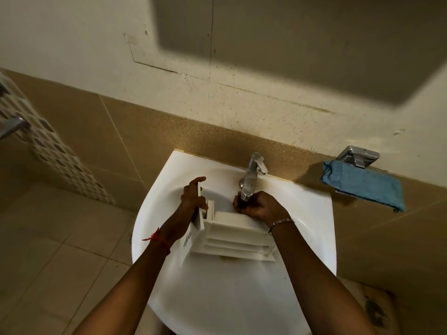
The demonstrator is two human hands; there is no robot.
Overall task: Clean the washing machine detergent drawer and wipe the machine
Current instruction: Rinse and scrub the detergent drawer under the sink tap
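Detergent drawer held in the sink: front panel clasped by the left grip; right grip curled beneath the tap, contents indiscernible.

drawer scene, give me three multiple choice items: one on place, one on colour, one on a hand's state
1. Where does the drawer lie?
A in the sink
B on the floor
C on a wall rack

2. What colour is the cloth?
A red
B blue
C white

3. What is the left hand doing?
A hanging idle
B gripping the drawer's front
C turning the tap

Answers:
1 A, the drawer rests in the white basin.
2 B, the cloth is plainly blue.
3 B, its fingers curl round the front panel.
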